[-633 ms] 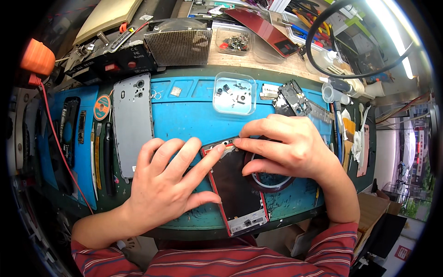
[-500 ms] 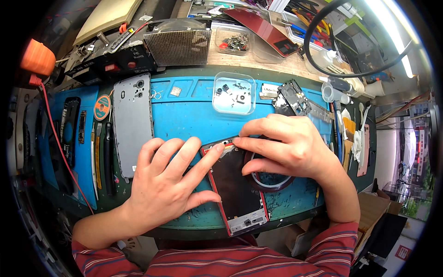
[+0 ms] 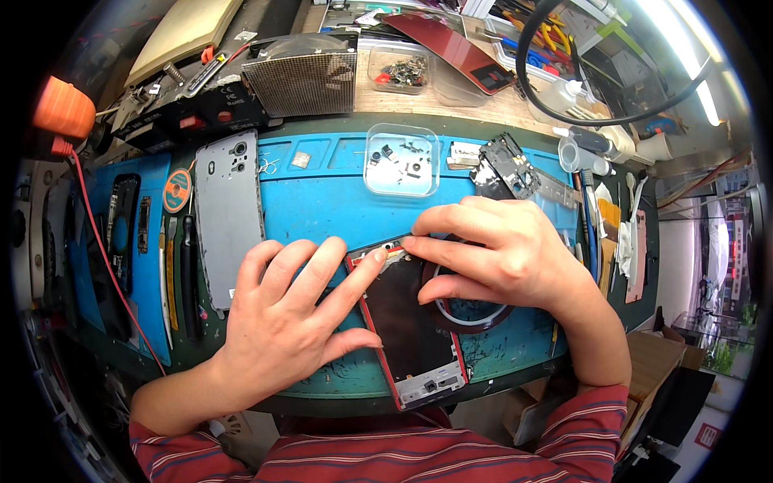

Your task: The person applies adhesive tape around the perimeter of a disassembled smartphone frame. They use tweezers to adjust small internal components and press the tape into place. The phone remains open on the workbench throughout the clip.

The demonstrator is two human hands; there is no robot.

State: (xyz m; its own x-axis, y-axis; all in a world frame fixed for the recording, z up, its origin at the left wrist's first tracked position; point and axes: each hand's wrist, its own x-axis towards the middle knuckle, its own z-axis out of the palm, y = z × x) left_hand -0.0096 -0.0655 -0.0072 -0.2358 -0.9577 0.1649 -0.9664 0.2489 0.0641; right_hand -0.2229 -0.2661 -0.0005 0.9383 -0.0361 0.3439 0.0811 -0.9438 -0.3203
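A phone frame (image 3: 412,330) with red edges and a dark inner face lies on the blue mat in front of me, its lower end toward my body. My left hand (image 3: 282,302) is spread, its index fingertip pressed on the frame's top edge and its thumb by the left side. At the same top edge, the index and middle fingertips of my right hand (image 3: 491,253) meet beside that finger. A roll of tape (image 3: 485,324) sits beneath my right hand, tilted against the frame's right side; the thumb lies across it. Its far part is hidden by the hand.
Beyond the hands stands a clear tray (image 3: 403,189) of small parts. Dark phone parts (image 3: 503,165) lie to its right. A grey back panel (image 3: 228,217) and several slim tools (image 3: 190,274) are on the left; more tools (image 3: 589,217) line the right. A fan unit (image 3: 302,76) stands behind.
The view has shifted slightly, moving the background a little to the left. Both hands keep their places on the phone frame, and the tape roll has stayed under the right hand.
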